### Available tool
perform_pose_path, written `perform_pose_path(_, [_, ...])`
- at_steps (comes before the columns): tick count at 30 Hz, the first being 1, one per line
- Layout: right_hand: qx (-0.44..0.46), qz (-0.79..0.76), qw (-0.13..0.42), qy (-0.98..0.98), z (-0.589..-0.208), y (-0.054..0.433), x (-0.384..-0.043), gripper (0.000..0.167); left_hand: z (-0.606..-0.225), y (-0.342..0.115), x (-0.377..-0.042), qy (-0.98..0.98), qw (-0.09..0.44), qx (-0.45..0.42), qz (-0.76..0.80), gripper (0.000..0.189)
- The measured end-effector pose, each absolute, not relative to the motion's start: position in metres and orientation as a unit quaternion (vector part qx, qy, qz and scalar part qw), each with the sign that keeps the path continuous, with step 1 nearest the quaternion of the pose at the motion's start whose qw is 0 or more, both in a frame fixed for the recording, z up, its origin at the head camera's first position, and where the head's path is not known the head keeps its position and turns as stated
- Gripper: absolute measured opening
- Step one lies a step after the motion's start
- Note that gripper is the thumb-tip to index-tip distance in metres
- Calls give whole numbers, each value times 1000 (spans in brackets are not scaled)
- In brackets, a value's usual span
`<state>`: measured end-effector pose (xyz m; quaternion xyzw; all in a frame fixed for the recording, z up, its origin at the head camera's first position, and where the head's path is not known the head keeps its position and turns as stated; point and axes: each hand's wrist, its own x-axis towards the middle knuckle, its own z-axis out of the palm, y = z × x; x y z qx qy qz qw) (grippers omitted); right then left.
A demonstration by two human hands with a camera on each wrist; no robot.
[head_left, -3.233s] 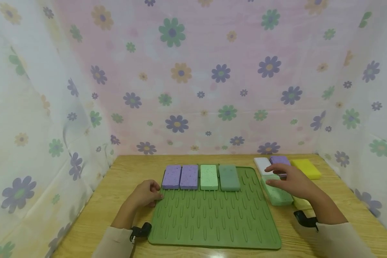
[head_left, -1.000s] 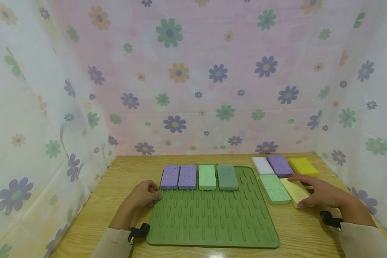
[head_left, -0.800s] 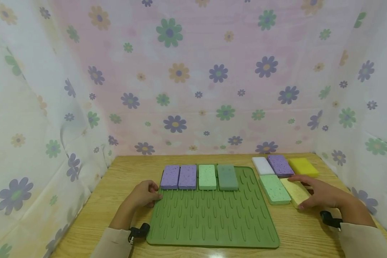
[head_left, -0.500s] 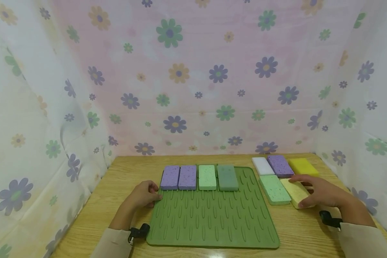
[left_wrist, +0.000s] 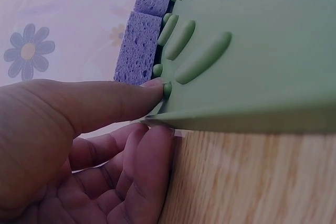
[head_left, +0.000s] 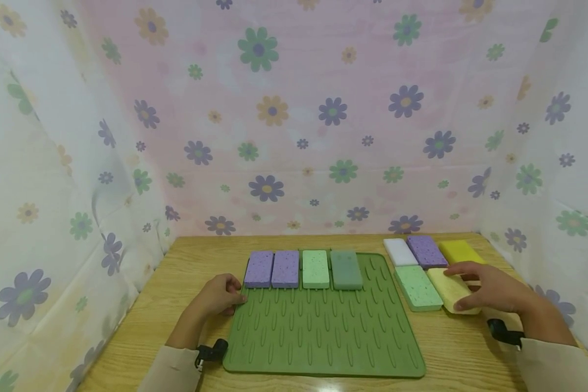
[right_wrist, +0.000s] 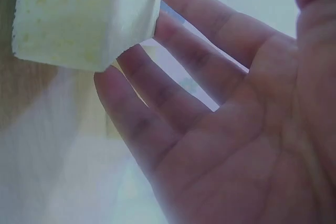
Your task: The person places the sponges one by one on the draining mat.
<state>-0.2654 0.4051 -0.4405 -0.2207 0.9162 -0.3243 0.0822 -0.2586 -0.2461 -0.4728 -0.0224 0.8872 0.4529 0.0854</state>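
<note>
My left hand pinches the left edge of a green ribbed silicone drying mat. In the left wrist view the thumb lies on top of the mat and the curled fingers are below its edge. My right hand is over a pale yellow sponge on the table right of the mat. In the right wrist view its nearly straight fingers touch the side of that sponge; the thumb's contact is hidden there. Along the mat's back edge lie two purple sponges, a light green sponge and a grey-green sponge.
Beside the pale yellow sponge lies another green sponge. Behind them are a white sponge, a purple sponge and a bright yellow sponge. Flowered cloth encloses the wooden table at the back and sides.
My right hand has moved from above the green sponge to the pale yellow one, then most recently shifted slightly right, with its thumb higher on the sponge. The left hand has stayed at the mat's edge.
</note>
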Motion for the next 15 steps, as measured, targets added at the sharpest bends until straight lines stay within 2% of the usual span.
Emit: perform_pose_path(15, [-209, -319, 42, 924, -424, 392, -261, 68, -472, -246, -258, 886, 90, -23, 455, 32])
